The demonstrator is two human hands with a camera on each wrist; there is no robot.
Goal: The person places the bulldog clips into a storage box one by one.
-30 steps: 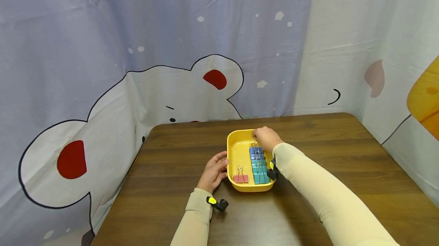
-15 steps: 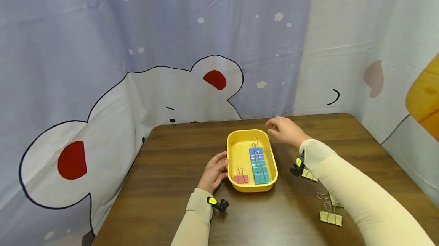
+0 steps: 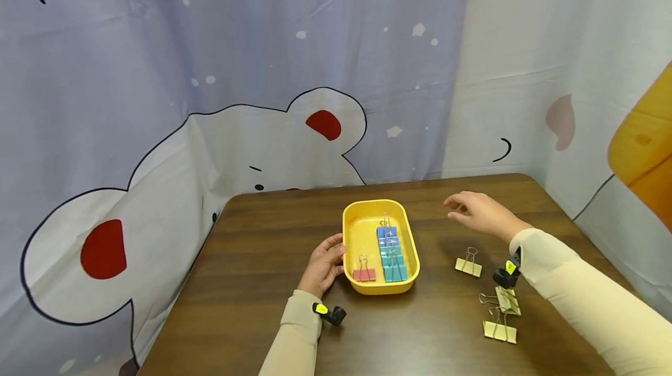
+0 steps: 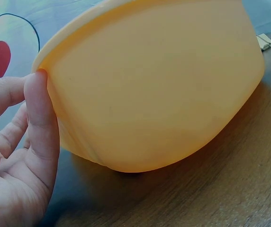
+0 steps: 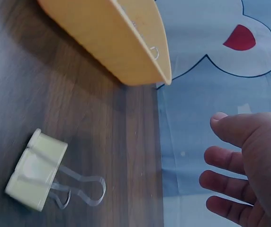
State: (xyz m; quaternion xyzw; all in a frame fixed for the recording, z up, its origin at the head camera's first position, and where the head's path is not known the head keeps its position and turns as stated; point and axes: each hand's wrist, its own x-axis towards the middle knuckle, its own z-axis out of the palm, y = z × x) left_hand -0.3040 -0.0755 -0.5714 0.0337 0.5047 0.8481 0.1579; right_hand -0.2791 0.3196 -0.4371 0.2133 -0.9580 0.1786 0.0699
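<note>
A yellow plastic tray stands on the table in the head view. Inside it, a pink binder clip lies at the near left, and a row of blue and teal binder clips runs down the right side. My left hand holds the tray's left edge, thumb and finger at the rim in the left wrist view. Holding nothing, my right hand hovers right of the tray with loosely bent fingers. Below it lies a pale yellow binder clip, wire handles up.
Two more pale yellow binder clips, one partly behind the other, lie at the right of the wooden table. A printed cloth hangs behind the table's back edge.
My right hand has left the tray's far right part and moved right, over the table. The yellow clips, earlier hidden by the right arm, now show. My left hand stays on the tray.
</note>
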